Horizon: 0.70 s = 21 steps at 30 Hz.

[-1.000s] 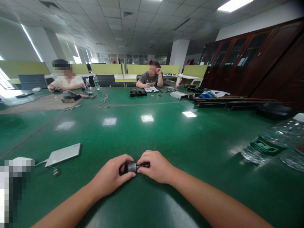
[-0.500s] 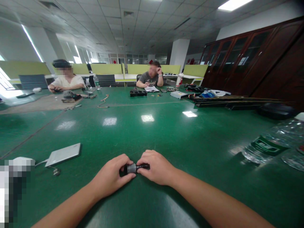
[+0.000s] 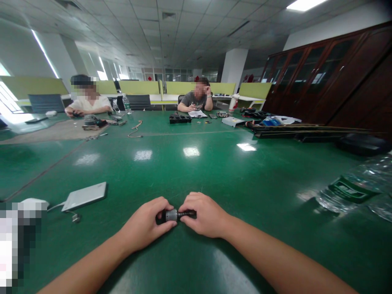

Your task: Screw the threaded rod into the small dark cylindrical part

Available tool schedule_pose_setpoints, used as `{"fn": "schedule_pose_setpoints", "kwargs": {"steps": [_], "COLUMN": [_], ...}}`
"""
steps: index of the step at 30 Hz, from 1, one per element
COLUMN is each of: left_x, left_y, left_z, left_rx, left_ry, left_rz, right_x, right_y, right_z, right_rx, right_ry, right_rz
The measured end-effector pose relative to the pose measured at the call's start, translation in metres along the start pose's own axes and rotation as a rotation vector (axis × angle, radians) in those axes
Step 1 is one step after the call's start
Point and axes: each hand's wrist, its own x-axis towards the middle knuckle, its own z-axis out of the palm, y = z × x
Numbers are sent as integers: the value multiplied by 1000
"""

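View shifted slightly; left hand [image 3: 141, 224], right hand [image 3: 206, 214] grip silver-black piece [image 3: 172, 215] (ends partly hidden).

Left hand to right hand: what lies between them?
The head view shows a gray cylinder at the left hand and a dark rod at the right hand, in line.

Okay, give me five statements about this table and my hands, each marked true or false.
1. The left hand and right hand hold a small tool between them. True.
2. The table is white. False: the table is green.
3. A water bottle is to the right of the right hand. True.
4. The flat device touches the right hand. False: the flat device lies left of the left hand.
5. A person in a grey shirt sits across the table. True.
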Motion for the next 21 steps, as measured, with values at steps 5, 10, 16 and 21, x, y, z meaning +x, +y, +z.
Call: {"fn": "schedule_pose_setpoints", "kwargs": {"steps": [5, 10, 16, 21], "left_x": [0, 0, 0, 0], "left_y": [1, 1, 1, 0], "left_z": [-1, -1, -1, -1], "left_rx": [3, 10, 3, -1], "left_ry": [10, 14, 3, -6], "left_rz": [-8, 3, -2, -6], "right_x": [-1, -1, -1, -2], "right_y": [0, 0, 1, 2], "right_z": [-1, -1, -2, -3], "right_rx": [-2, -8, -5, -5], "right_ry": [-7, -10, -6, -8], "right_rz": [11, 14, 14, 16]}}
